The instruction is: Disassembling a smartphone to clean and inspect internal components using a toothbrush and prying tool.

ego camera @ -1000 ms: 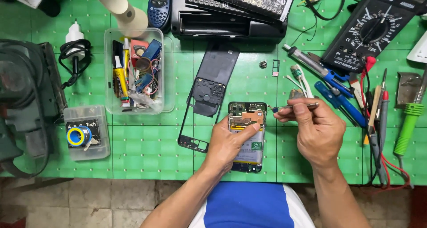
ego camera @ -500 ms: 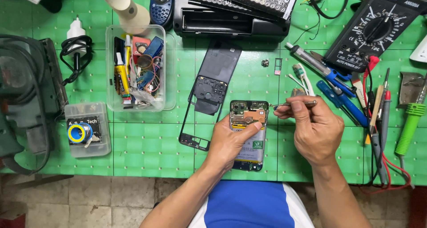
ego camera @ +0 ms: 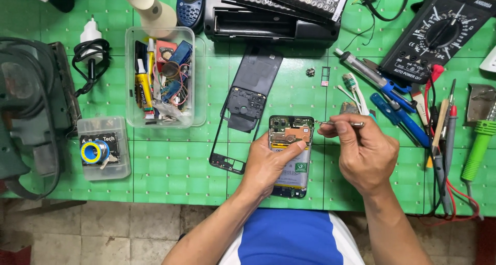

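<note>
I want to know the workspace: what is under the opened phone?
The opened phone lies on the green cutting mat. The left hand rests on the phone's left side and covers that part; nothing else shows beneath it.

An opened phone (ego camera: 291, 154) lies flat on the green mat, back cover off (circuit board, copper shield and battery exposed), long axis running away from the person. Thin metal tweezers (ego camera: 338, 123) hover level just beside its upper right corner.
</note>
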